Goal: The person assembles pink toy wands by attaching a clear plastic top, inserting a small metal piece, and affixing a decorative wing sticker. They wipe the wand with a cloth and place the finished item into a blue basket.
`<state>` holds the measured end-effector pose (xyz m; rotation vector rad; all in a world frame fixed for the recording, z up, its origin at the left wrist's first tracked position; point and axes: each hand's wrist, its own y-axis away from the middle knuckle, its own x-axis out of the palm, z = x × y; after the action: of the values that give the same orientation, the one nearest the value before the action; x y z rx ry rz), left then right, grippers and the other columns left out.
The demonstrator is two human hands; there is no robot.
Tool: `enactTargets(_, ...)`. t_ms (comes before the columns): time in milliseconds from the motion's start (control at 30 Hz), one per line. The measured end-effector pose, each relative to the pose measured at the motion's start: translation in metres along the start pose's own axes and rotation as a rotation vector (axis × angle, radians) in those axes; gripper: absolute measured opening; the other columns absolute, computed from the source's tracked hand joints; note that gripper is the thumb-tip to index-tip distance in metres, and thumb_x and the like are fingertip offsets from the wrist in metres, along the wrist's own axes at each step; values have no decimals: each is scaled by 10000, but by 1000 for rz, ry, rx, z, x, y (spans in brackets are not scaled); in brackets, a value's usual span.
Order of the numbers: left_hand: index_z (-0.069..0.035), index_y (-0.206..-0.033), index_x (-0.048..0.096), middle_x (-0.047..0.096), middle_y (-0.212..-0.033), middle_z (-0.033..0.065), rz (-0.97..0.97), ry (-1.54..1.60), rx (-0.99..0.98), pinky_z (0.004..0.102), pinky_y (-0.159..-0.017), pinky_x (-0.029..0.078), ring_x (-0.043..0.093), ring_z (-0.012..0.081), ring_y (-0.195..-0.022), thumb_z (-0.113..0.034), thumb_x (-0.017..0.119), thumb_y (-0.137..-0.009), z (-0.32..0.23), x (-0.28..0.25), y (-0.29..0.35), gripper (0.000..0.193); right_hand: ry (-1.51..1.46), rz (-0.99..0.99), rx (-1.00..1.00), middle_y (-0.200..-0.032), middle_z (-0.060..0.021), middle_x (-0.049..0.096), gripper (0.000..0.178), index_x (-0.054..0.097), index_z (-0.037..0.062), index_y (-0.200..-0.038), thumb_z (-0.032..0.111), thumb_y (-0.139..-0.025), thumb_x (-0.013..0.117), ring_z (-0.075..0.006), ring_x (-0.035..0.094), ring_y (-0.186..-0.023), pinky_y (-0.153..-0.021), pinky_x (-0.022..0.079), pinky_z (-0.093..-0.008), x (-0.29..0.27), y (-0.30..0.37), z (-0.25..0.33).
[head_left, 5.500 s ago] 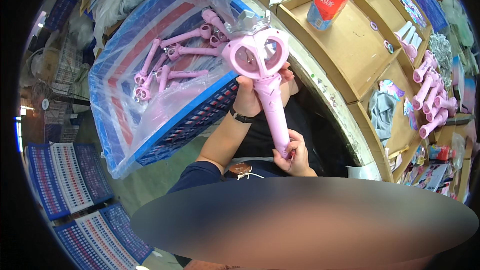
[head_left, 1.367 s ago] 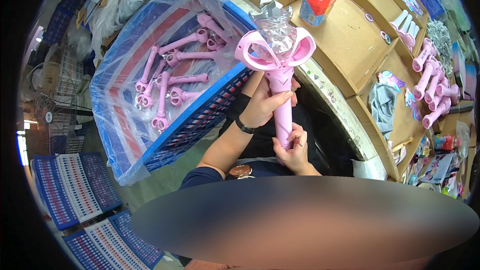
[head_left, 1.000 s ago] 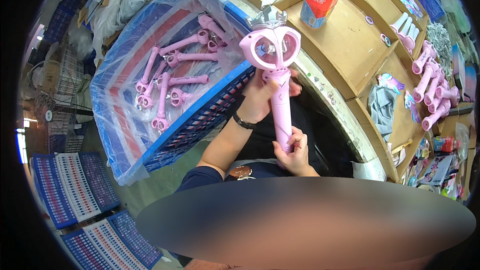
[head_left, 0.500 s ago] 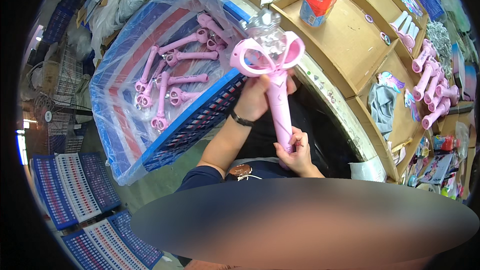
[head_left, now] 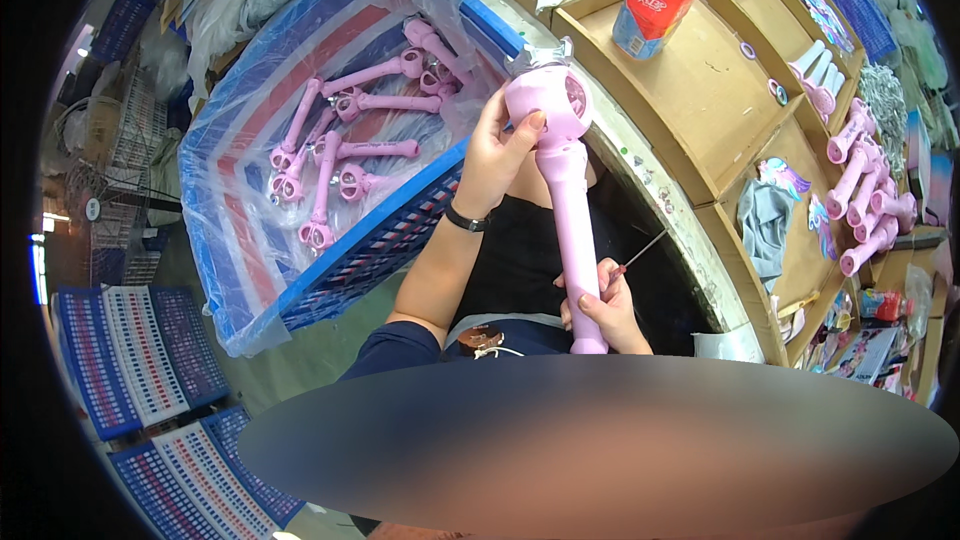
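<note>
Wand (head_left: 565,190) held upright over lap. L hand (head_left: 505,155) closed around head; R hand (head_left: 605,305) closed on handle base, also pinching thin screwdriver (head_left: 640,250). Approx. seven finished wands in lined crate (head_left: 330,280); more wands (head_left: 865,190) on bench (head_left: 690,80). Current unit judged unfinished.

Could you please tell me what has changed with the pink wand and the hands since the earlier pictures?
The pink wand has been turned about its handle: its head, earlier seen flat as an open heart-shaped ring, now shows edge-on. The left hand still holds the head and the right hand the handle's end, along with a thin tool. The wands in the blue crate lie unchanged.
</note>
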<state>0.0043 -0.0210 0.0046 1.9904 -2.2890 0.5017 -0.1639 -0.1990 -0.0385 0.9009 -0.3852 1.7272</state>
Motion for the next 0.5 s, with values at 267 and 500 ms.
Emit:
enactTargets(267, -48, -1365, 319, 434, -1318, 90, 240, 647, -23, 369, -989, 381, 452, 201, -1188, -249, 498, -943, 11, -6, 4, 501, -153, 150, -6, -1121, -267, 545, 413, 319, 128, -900, 71, -765, 705, -242, 628, -710, -584, 530, -325, 3, 0, 8)
enactTargets(500, -59, -1391, 244, 351, -1371, 127, -186, 111, 212, 393, -1017, 361, 392, 262, -1254, -116, 515, -923, 4, 6, 5, 544, 1457, -400, -506, -1123, -200, 582, 393, 381, 40, -843, 76, -704, 747, -249, 591, -595, -533, 486, -311, 7, -8, 25)
